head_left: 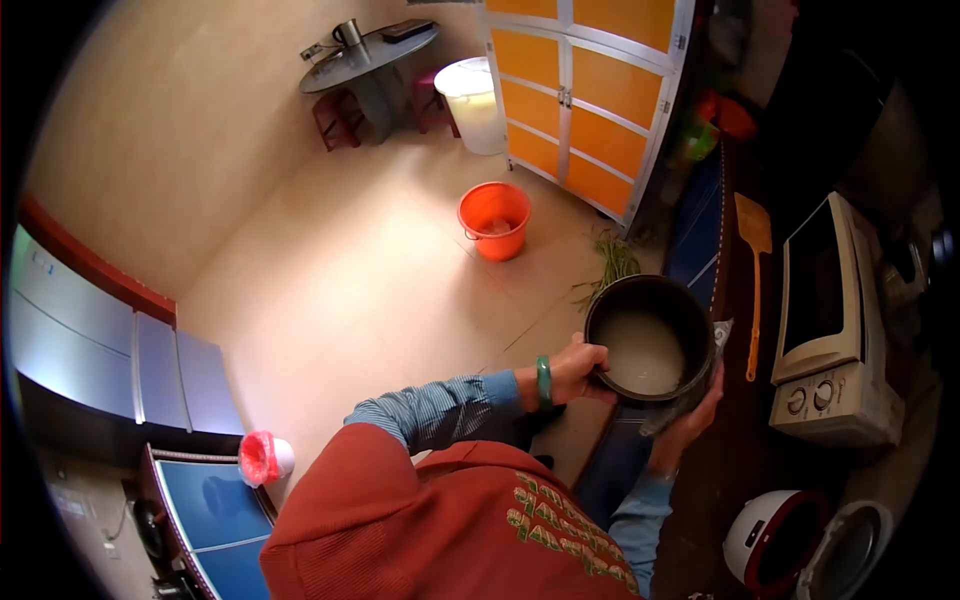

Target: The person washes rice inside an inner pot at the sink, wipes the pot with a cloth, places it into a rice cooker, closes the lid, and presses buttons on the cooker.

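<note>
Both hands hold a dark rice cooker inner pot (692, 312) in front of me, near the counter's edge. Pale, cloudy contents (643, 352) lie at its bottom; whether rice sits in the liquid I cannot tell. My left hand (578, 370), with a green bangle at the wrist, grips the near-left rim, thumb over the edge. On the opposite side, my right hand (697, 415) supports the outer wall, its fingers partly hidden. Clear crinkled plastic (722, 332) shows between that hand and the pot. A white and red rice cooker (752, 532) stands lower right, lid raised.
On the dark counter (722, 455) are an orange spatula (756, 228) and a microwave oven (822, 300). Green stalks (617, 262) lie on the floor beyond the pot. An orange bucket (497, 240) stands farther out, before an orange-panelled cabinet (588, 130). A lined bin (283, 458) is at left.
</note>
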Available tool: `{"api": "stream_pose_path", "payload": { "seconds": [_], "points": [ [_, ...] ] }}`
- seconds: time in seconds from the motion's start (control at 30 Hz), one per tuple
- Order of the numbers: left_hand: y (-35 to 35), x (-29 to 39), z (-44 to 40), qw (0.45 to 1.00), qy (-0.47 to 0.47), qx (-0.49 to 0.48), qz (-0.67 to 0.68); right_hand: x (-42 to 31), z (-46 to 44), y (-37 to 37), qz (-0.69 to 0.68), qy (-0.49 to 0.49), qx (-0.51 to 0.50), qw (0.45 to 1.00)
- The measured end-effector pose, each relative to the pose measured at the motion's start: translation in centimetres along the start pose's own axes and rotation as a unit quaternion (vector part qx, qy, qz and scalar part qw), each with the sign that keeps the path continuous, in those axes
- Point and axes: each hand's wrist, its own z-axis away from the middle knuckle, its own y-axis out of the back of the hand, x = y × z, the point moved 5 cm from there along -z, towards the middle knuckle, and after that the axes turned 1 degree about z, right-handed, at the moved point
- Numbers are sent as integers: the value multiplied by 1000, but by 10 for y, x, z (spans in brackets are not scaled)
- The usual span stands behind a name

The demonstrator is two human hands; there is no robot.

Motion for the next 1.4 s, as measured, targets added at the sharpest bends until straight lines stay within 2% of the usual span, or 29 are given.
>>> {"api": "stream_pose_path", "payload": {
  "seconds": [0.07, 0.1, 0.17, 0.2, 0.23, 0.3, 0.37, 0.47, 0.5, 0.53, 0.6, 0.73, 0.77, 0.83, 0.9, 0.97, 1.17, 1.2, 1.33, 1.4],
  "points": [
    [1, -1, 5, 1000, -13, -7, 8, -31, 37, -15, 129, 87, 23, 988],
    [2, -1, 8, 1000, -13, -6, 13, -36, 54, -19, 132, 86, 19, 987],
    [5, 1, 14, 1000, 17, -4, 6, -49, 84, -29, 361, 170, 20, 917],
    [3, 5, 23, 998, 20, 56, 5, -47, 93, -31, 361, 172, 21, 916],
    [8, 5, 22, 998, 20, 54, 3, -45, 101, -32, 388, 175, 34, 904],
    [16, 1, 16, 998, 39, -31, -50, -40, 106, -41, 417, 176, 53, 890],
    [22, 2, 14, 997, 41, -46, -46, -39, 84, -35, 310, 160, 99, 932],
    [32, 29, 24, 992, 81, -52, -84, -23, 42, -26, 82, 42, 34, 995],
    [32, 35, 25, 983, 105, -100, -109, -14, 30, -24, 14, -15, 7, 1000],
    [33, 38, 27, 972, 130, -146, -135, -3, 23, -23, -41, -66, -17, 997],
    [39, 44, 27, 963, 149, -171, -143, 22, 20, -28, -130, -161, -54, 977],
    [45, 49, 31, 940, 209, -251, -104, 71, 38, -45, -220, -275, -63, 934],
    [47, 48, 32, 940, 209, -251, -103, 84, 48, -50, -237, -297, -56, 923],
    [56, 52, 29, 964, 172, -144, -140, 106, 65, -61, -262, -331, -45, 906],
    [56, 61, 36, 970, 163, -120, -136, 122, 82, -71, -285, -356, -35, 889],
    [60, 68, 38, 974, 157, -97, -133, 132, 96, -76, -299, -371, -24, 879],
    [67, 67, 4, 972, 80, -162, -149, 143, 125, -73, -324, -365, 23, 873],
    [68, 69, 5, 974, 89, -137, -154, 141, 126, -71, -325, -356, 33, 876],
    [71, 63, -6, 977, 102, -102, -159, 107, 116, -36, -283, -254, 85, 921],
    [70, 62, -6, 974, 104, -128, -156, 83, 100, -11, -180, -154, 108, 965]
  ]
}}
